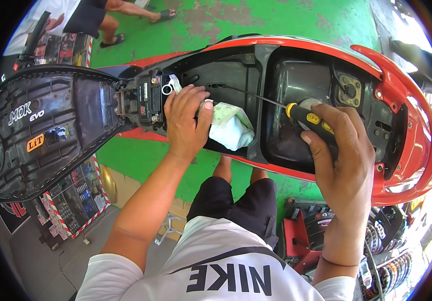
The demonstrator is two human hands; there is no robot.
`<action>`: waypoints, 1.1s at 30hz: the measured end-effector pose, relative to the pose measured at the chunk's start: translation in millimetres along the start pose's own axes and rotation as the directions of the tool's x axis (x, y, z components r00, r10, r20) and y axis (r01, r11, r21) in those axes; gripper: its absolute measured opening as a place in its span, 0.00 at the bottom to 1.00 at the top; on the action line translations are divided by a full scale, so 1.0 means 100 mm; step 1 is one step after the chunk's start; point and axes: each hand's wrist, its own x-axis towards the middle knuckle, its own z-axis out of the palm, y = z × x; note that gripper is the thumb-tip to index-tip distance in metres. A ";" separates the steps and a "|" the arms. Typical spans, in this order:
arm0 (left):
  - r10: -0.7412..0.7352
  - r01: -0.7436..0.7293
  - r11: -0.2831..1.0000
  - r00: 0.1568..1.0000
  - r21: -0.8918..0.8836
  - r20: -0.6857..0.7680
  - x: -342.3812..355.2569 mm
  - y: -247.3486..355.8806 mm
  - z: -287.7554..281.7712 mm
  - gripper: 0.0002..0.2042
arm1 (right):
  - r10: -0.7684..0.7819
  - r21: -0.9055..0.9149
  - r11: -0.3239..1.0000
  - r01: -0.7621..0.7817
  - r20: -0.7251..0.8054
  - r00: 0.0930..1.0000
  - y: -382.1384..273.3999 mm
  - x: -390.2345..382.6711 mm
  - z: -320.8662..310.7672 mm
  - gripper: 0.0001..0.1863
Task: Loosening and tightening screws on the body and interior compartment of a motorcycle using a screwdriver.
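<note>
Screwdriver reaching across an open scooter compartment

Our right hand [343, 145] grasps a black-and-yellow screwdriver [308, 116] by its thick handle, thumb below and fingers curled over the top. The long, thin metal shaft slants left across the black plastic crossbar [263, 95], and its tip ends by a slotted opening in the floor of the black plastic under-seat compartment [233, 65], toward the far edge. Whether the tip touches, we cannot tell.

Our left hand [188, 115] is at the left end of that compartment, palm down with bent fingers; what lies beneath them is hidden, so we cannot tell whether it grips anything. A small silvery metal ring [167, 89] shows just beyond its fingertips. A crumpled white and pale-green bundle [233, 126] lies just right of our thumb, toward the near edge of the compartment.

Just left of the hand sits a boxy black battery [149, 100]. Right of the crossbar, a tan square plate [349, 90] is set near the far right corner of the recess.

All this is within the glossy red scooter body [424, 150], its black stitched-edge seat [50, 118] swung open at the left end. Beyond the far side, a person in sandals [110, 22] stands on the worn green floor [256, 22].
</note>
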 end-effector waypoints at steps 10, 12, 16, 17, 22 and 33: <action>0.002 -0.002 1.000 1.000 0.001 0.006 0.01 0.00 0.00 0.12 | -0.154 -0.087 0.983 0.159 0.059 0.986 0.06 0.01 -0.03 0.16; 0.000 0.000 1.000 1.000 0.000 0.006 0.00 0.00 0.01 0.12 | -0.104 -0.128 0.985 0.112 0.064 0.992 -0.03 0.00 -0.04 0.15; 0.000 0.000 1.000 1.000 0.002 0.006 0.00 -0.01 0.00 0.12 | 0.005 -0.196 0.980 0.016 0.103 0.995 -0.12 0.01 -0.06 0.14; -0.002 0.002 1.000 1.000 0.004 0.007 0.00 -0.01 0.00 0.12 | 0.048 -0.220 0.975 -0.020 0.121 0.991 -0.13 0.01 -0.06 0.13; -0.002 0.002 1.000 1.000 0.004 0.009 -0.01 -0.01 0.00 0.12 | -0.058 -0.175 0.981 0.079 0.123 0.991 -0.04 0.01 -0.04 0.12; 0.021 -0.020 0.999 1.000 0.024 -0.006 -0.02 0.00 0.00 0.11 | -0.407 -0.108 0.900 0.422 0.136 0.903 0.09 0.06 -0.08 0.13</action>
